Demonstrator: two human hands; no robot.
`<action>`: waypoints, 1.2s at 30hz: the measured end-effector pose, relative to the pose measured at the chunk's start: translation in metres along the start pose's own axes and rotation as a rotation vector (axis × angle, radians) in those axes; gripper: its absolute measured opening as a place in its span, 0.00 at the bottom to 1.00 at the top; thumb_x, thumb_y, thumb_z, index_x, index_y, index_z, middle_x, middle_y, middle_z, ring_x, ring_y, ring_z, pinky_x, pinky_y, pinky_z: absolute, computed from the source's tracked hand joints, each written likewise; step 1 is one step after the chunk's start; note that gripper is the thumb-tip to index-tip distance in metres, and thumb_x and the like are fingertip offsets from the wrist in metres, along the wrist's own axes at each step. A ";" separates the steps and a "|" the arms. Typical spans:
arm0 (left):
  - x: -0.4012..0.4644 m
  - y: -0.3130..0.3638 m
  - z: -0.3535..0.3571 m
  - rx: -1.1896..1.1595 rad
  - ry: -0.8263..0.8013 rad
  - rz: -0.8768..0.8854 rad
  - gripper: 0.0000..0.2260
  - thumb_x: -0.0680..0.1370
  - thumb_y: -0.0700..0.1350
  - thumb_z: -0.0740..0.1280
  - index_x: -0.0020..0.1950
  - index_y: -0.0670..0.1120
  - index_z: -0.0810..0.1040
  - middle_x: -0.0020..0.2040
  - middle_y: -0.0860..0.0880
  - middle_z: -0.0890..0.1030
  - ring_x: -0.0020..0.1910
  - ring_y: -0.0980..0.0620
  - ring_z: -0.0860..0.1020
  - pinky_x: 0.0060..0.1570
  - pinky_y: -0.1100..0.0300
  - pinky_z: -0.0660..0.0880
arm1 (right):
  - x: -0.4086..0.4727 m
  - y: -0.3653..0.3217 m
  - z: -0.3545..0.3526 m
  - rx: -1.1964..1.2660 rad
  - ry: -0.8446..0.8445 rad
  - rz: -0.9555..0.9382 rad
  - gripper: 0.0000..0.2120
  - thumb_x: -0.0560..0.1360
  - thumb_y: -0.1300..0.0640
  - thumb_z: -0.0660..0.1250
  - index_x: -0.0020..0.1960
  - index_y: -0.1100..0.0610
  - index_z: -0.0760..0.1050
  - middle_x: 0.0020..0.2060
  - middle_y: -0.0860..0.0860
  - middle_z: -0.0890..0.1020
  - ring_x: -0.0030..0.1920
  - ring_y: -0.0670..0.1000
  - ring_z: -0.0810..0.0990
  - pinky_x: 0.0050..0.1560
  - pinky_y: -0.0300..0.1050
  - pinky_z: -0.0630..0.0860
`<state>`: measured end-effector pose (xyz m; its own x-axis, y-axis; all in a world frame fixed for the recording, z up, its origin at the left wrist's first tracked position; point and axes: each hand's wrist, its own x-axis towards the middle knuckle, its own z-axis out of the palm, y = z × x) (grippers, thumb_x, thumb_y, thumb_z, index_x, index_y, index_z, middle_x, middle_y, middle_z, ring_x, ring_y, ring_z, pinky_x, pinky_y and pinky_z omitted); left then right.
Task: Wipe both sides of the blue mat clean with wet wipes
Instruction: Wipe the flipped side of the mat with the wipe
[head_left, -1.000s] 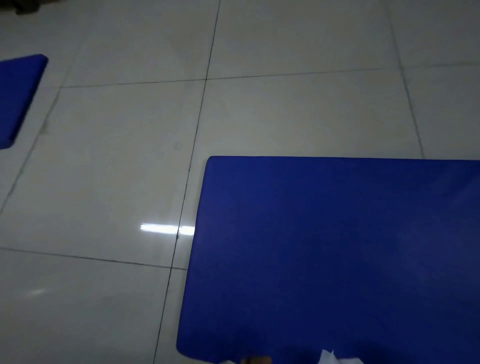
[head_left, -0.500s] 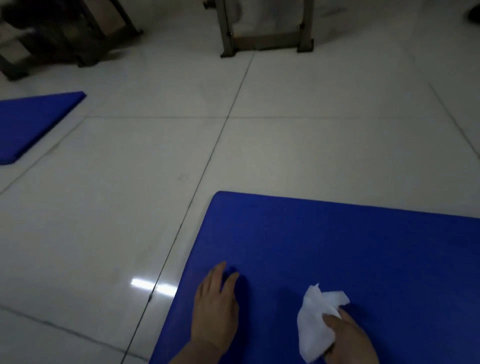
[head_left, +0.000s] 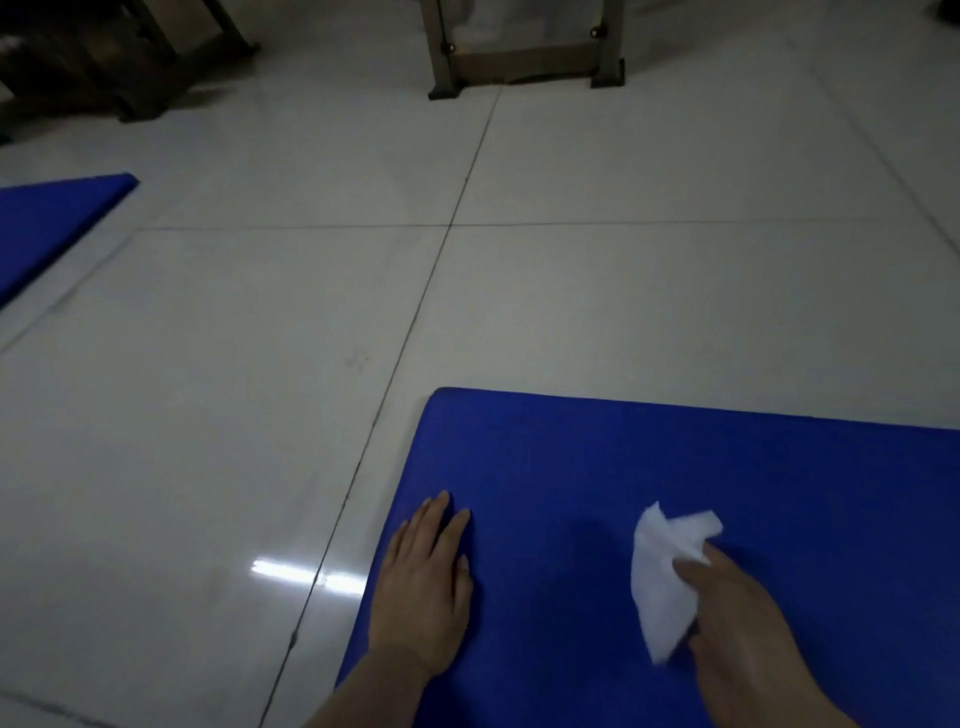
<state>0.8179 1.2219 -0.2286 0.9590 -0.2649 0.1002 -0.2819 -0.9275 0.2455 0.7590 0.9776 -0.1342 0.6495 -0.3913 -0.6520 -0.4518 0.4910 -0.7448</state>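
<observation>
Second blue mat (head_left: 49, 223) sits on the floor (head_left: 260, 415) at 10 o'clock, well apart from the work, untouched. Dark furniture legs (head_left: 156, 67) at 11 o'clock, a metal frame (head_left: 524, 62) at 12, both far back on the tiles. The blue mat (head_left: 675, 467) being cleaned lies flat on the floor from centre to 4 o'clock, its far-left corner at about 6 o'clock of centre. Left hand (head_left: 426, 587) is flat on the mat near its left edge, fingers straight and together, palm down; likely pinning the mat so it doesn't slide on glossy tile while the other hand scrubs. To its right, the wet wipe (head_left: 665, 577) is a crumpled white wad resting on the mat surface. Right hand (head_left: 743, 629) at 5 o'clock has its grip pinching the wipe, fingers curled over its near-right side, wipe sticking out toward 11 o'clock; bunched like that gives a firm pad to push. Top side looks to be the one in progress; underside can't be seen. Versus half a second ago: hands and wipe sit in nearly the same spot on the mat, left hand flat as before, view barely shifted. A full second ago the camera pointed lower and only a wipe corner showed at the bottom edge.
</observation>
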 end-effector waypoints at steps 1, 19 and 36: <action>0.001 -0.001 0.004 -0.003 0.019 0.003 0.22 0.77 0.48 0.53 0.69 0.49 0.73 0.72 0.49 0.69 0.70 0.50 0.67 0.70 0.50 0.63 | 0.010 -0.008 0.014 -0.027 0.039 -0.053 0.16 0.80 0.65 0.58 0.68 0.63 0.68 0.56 0.60 0.78 0.55 0.62 0.76 0.52 0.51 0.69; 0.006 -0.006 0.004 -0.236 0.064 -0.126 0.27 0.71 0.47 0.55 0.71 0.48 0.66 0.72 0.43 0.69 0.72 0.46 0.61 0.67 0.50 0.59 | 0.097 0.040 0.232 -1.498 -0.442 -0.904 0.32 0.76 0.66 0.59 0.77 0.52 0.55 0.78 0.49 0.50 0.77 0.50 0.45 0.75 0.44 0.43; 0.006 -0.009 0.004 -0.234 0.035 -0.076 0.25 0.71 0.48 0.56 0.69 0.48 0.68 0.72 0.41 0.68 0.72 0.43 0.61 0.69 0.49 0.57 | 0.124 0.022 0.206 -1.595 -0.206 -0.836 0.33 0.78 0.69 0.53 0.78 0.54 0.46 0.78 0.48 0.44 0.77 0.51 0.40 0.74 0.44 0.39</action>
<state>0.8268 1.2275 -0.2341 0.9774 -0.1834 0.1048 -0.2112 -0.8572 0.4697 0.9561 1.1003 -0.2020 0.9893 0.0363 -0.1412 -0.0107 -0.9478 -0.3186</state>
